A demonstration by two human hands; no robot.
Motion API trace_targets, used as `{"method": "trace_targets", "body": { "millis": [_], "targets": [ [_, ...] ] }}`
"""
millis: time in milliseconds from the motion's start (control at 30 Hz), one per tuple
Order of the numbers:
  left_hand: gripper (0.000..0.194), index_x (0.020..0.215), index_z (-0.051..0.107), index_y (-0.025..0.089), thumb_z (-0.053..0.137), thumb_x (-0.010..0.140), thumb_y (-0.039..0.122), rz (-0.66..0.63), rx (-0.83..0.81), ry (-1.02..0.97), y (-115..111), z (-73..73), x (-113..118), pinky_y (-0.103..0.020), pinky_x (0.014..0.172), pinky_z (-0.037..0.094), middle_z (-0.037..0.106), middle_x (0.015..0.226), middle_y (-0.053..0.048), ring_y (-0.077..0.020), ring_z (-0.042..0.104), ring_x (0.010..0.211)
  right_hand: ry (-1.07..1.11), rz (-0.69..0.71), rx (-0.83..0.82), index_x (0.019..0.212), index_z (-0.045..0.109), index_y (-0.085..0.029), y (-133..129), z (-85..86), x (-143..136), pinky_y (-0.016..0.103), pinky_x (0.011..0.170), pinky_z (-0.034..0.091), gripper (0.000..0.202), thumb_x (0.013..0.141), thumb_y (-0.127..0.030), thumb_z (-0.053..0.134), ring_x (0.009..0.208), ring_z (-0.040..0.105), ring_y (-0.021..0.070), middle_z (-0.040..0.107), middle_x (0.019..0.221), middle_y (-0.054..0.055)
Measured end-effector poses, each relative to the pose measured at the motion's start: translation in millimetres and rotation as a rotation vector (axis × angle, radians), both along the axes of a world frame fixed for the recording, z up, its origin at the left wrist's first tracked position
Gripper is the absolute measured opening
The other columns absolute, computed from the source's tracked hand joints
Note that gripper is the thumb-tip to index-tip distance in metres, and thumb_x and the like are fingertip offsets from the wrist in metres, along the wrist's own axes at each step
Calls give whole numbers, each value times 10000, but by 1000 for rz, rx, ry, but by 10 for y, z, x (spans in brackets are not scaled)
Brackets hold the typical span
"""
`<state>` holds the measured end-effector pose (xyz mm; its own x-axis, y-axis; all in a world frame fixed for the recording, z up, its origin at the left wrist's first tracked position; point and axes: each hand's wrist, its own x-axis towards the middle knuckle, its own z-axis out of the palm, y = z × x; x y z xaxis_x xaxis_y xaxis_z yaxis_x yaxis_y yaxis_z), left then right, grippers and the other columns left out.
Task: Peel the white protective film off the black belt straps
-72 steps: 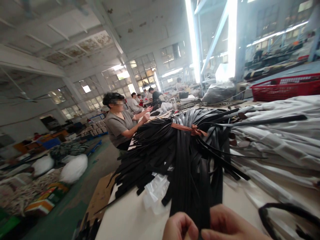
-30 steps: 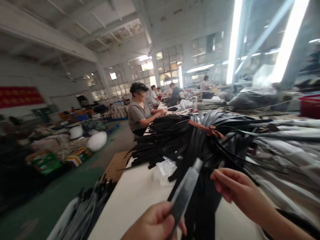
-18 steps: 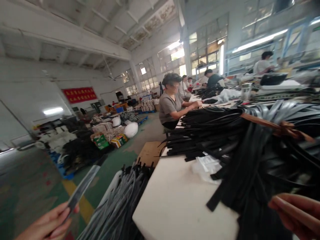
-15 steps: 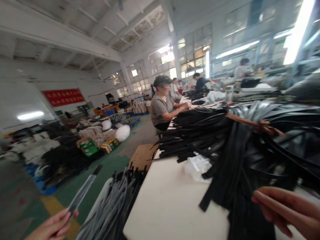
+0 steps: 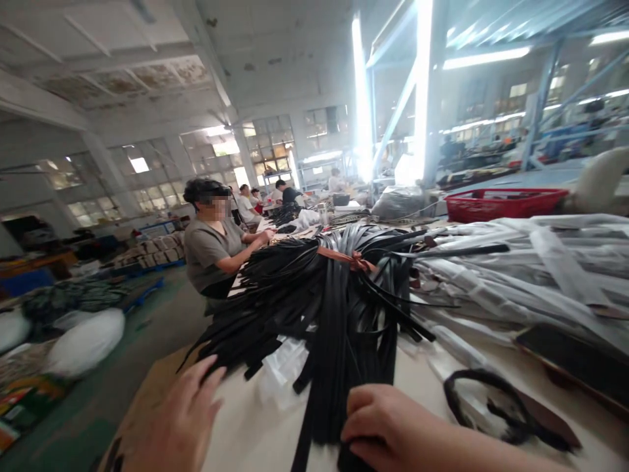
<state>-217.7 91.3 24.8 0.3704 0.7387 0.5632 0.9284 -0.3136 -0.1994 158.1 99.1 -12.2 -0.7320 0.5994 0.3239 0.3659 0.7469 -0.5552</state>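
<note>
Strap ends from a big fanned bundle of black straps (image 5: pixel 339 308) hang toward the near edge of the white worktable (image 5: pixel 255 426), within easy reach of the person wearing the camera. The right hand (image 5: pixel 388 423) rests knuckles-up on those near ends with fingers curled down over them, apparently pinning or gripping a few; the fingertips are hidden, so I cannot tell how firm the hold is. The left hand (image 5: pixel 184 413) is spread flat and empty, fingers apart, hovering at the table's left edge just beside the outermost straps and touching none that I can see.

Farther back a brown tie (image 5: pixel 351 257) cinches the bundle, which is why the straps splay out from one point. A crumpled clear plastic bag (image 5: pixel 285 370) lies under the fan. To the right a black coiled strap (image 5: pixel 491 406) lies apart on the table, with long clear-wrapped strips (image 5: pixel 521 275) piled behind it and a red basket (image 5: pixel 501 203) beyond. A co-worker in a grey shirt (image 5: pixel 209 252) works farther down the same table, hands on the far end of the strap pile.
</note>
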Motion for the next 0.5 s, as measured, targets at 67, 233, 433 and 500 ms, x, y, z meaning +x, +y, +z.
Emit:
{"method": "trace_targets", "body": {
  "millis": [67, 233, 433, 500],
  "targets": [
    [360, 1259, 586, 261, 423, 946, 192, -42, -176, 51, 189, 134, 594, -399, 1075, 378, 563, 1377, -55, -240, 497, 1280, -7, -6, -22, 979, 770, -183, 11, -10, 1, 234, 716, 504, 256, 785, -122, 614, 818, 674, 202, 723, 880, 77],
    [271, 1058, 642, 111, 502, 912, 292, 167, -449, -143, 753, 271, 1269, -401, 924, 449, 672, 1080, -152, -302, 611, 1069, 17, -10, -79, 994, 772, -194, 94, -95, 24, 218, 716, 508, 287, 755, -101, 644, 803, 676, 185, 728, 883, 62],
    [128, 765, 655, 144, 661, 801, 267, 283, -657, -252, 1011, 70, 1134, -303, 665, 458, 679, 747, -27, -198, 648, 738, -6, -12, -59, 983, 763, -192, 111, -143, 39, 232, 721, 502, 271, 751, -135, 633, 810, 678, 198, 723, 903, 62],
    [147, 748, 642, 146, 635, 841, 260, 278, -682, -256, 944, 86, 1108, -297, 676, 466, 653, 720, 10, -178, 635, 734, 18, -26, -56, 975, 761, -211, 79, -137, 50, 234, 721, 499, 256, 766, -162, 621, 805, 673, 197, 718, 899, 51]
  ]
}}
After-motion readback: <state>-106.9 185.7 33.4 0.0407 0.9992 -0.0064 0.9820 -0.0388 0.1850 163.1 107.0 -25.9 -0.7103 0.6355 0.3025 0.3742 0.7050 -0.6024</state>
